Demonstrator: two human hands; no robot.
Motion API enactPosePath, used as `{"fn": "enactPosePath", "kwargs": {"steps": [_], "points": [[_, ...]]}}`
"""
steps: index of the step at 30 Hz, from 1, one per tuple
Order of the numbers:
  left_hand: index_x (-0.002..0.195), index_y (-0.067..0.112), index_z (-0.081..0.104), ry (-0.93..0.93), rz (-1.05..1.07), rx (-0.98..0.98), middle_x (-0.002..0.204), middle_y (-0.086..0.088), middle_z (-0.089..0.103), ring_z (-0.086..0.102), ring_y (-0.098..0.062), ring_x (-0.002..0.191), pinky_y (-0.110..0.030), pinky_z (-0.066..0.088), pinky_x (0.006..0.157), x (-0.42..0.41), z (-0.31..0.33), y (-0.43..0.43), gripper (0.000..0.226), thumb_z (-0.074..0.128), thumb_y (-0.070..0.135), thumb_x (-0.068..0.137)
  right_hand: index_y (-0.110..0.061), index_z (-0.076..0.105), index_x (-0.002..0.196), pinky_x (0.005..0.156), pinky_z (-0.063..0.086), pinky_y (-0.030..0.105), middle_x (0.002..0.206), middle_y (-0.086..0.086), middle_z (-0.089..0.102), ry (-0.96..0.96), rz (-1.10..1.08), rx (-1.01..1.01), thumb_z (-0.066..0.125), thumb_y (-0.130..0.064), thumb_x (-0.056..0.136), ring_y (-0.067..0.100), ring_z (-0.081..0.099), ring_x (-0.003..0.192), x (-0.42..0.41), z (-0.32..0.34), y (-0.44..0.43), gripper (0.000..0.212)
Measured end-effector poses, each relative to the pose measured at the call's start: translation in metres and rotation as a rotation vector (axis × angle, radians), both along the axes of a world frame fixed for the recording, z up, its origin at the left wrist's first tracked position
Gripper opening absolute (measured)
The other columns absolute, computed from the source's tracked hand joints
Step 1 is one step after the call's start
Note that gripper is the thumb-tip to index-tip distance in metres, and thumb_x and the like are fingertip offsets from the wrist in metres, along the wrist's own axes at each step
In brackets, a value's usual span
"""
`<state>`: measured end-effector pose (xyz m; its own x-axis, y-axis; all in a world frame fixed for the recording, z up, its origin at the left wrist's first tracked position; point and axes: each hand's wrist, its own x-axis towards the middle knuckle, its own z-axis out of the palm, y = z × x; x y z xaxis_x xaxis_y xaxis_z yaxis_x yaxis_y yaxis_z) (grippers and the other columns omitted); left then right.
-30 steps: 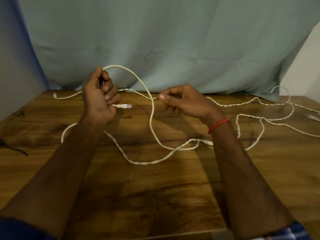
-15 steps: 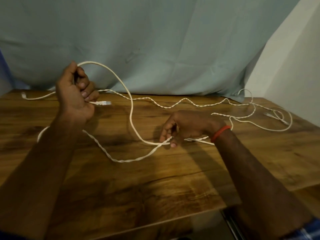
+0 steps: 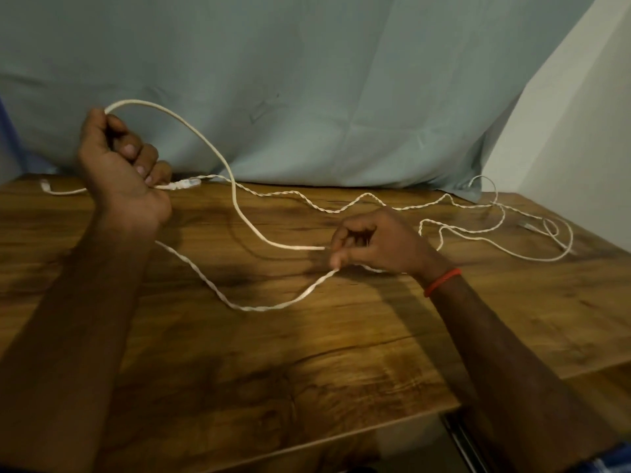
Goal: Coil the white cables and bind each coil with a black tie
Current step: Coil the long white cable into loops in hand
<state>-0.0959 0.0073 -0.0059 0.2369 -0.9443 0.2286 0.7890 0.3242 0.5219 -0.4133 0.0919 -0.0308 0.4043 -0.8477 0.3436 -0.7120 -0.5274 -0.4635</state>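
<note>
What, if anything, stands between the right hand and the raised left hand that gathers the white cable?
Nothing visible does: the white cable spans open air from the right hand to the left hand; a twisted cable lies flat below.

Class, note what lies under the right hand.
A twisted white cable passes beneath the right hand on the wooden table; its stretch below the palm is hidden. Fingers pinch a smooth cable.

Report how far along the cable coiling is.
Done: nothing coiled or bound yet. In hand: the left hand grips the smooth white cable near its plug, with one loop arching to the right hand, which pinches it. Left: the twisted cable sprawled on the table, and all binding.
</note>
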Motion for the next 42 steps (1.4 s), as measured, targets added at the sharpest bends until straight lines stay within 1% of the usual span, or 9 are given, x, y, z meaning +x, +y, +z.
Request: {"fn": "enactPosePath", "kwargs": {"steps": [5, 10, 13, 17, 22, 26, 30, 35, 42], "points": [[0.062, 0.024, 0.058, 0.026, -0.041, -0.106, 0.054, 0.009, 0.037, 0.021, -0.006, 0.04, -0.02, 0.017, 0.036, 0.0, 0.0, -0.003, 0.051, 0.037, 0.037, 0.106, -0.028, 0.073, 0.101, 0.069, 0.054, 0.035, 0.077, -0.009, 0.072, 0.04, -0.155, -0.129, 0.068, -0.052, 0.088, 0.004, 0.066, 0.07, -0.008, -0.002, -0.018, 0.028], [0.074, 0.024, 0.055, 0.055, -0.195, -0.271, 0.06, 0.007, 0.039, 0.025, -0.006, 0.042, -0.02, 0.028, 0.041, 0.009, -0.012, -0.025, 0.047, 0.027, 0.032, 0.11, -0.037, 0.053, 0.137, 0.098, 0.046, 0.036, 0.13, -0.002, 0.058, 0.354, -0.218, -0.016, 0.07, -0.067, 0.078, 0.014, 0.053, 0.118, 0.005, -0.01, -0.038, 0.068], [0.08, 0.025, 0.052, -0.006, -0.252, -0.297, 0.066, 0.007, 0.042, 0.028, -0.008, 0.047, -0.025, 0.036, 0.059, 0.016, -0.021, -0.041, 0.045, 0.022, 0.035, 0.111, -0.028, 0.068, 0.122, 0.094, 0.041, 0.028, 0.124, -0.005, 0.062, 0.237, -0.08, 0.089, 0.067, -0.043, 0.092, 0.01, 0.053, 0.116, 0.02, -0.014, -0.051, 0.034], [0.09, 0.028, 0.063, -0.009, -0.198, -0.284, 0.067, 0.007, 0.044, 0.034, -0.008, 0.048, -0.021, 0.032, 0.051, 0.01, -0.01, -0.024, 0.042, 0.027, 0.037, 0.109, -0.016, 0.071, 0.1, 0.078, 0.043, 0.02, 0.095, -0.007, 0.069, 0.033, -0.108, -0.001, 0.061, -0.021, 0.099, 0.009, 0.061, 0.089, 0.023, -0.007, -0.065, 0.011], [0.115, 0.024, 0.056, -0.11, -0.129, -0.252, 0.063, 0.008, 0.058, 0.05, -0.006, 0.053, -0.021, 0.042, 0.057, -0.006, 0.004, -0.002, 0.021, 0.037, 0.025, 0.106, -0.015, 0.07, 0.094, 0.079, 0.052, 0.044, 0.088, -0.002, 0.072, 0.045, -0.263, -0.298, 0.056, -0.03, 0.098, 0.02, 0.066, 0.083, -0.022, 0.0, -0.079, 0.021], [0.112, 0.008, 0.061, -0.161, -0.139, -0.233, 0.066, -0.002, 0.07, 0.069, -0.015, 0.063, -0.025, 0.057, 0.064, -0.022, 0.007, 0.005, 0.024, 0.039, 0.016, 0.104, -0.02, 0.078, 0.096, 0.08, 0.046, 0.015, 0.095, -0.005, 0.076, 0.067, -0.312, -0.026, 0.07, -0.023, 0.093, 0.006, 0.065, 0.086, -0.047, 0.018, -0.073, 0.009], [0.103, 0.005, 0.065, -0.319, -0.148, -0.214, 0.071, -0.007, 0.073, 0.075, -0.023, 0.074, -0.028, 0.057, 0.068, -0.029, 0.004, 0.011, 0.031, 0.038, 0.022, 0.106, -0.035, 0.079, 0.101, 0.09, 0.049, 0.024, 0.107, -0.016, 0.075, 0.306, -0.3, 0.177, 0.075, -0.029, 0.087, 0.003, 0.067, 0.101, -0.035, 0.046, -0.074, 0.016], [0.104, 0.01, 0.068, -0.582, -0.147, -0.245, 0.074, -0.011, 0.072, 0.073, -0.032, 0.082, -0.038, 0.05, 0.077, -0.042, -0.002, 0.017, 0.038, 0.044, 0.039, 0.097, -0.035, 0.061, 0.134, 0.085, 0.039, 0.002, 0.126, -0.018, 0.063, -0.08, -0.104, -0.192, 0.071, -0.039, 0.09, -0.001, 0.057, 0.114, 0.045, 0.055, -0.07, 0.045], [0.114, 0.02, 0.069, -0.59, -0.187, -0.253, 0.065, -0.006, 0.058, 0.046, -0.012, 0.044, -0.027, 0.026, 0.046, -0.051, -0.011, 0.019, 0.047, 0.041, 0.052, 0.097, -0.036, 0.048, 0.136, 0.083, 0.059, 0.035, 0.104, 0.0, 0.073, -0.511, -0.097, 0.032, 0.069, -0.032, 0.094, 0.013, 0.071, 0.094, 0.11, 0.001, -0.074, 0.047]]}}
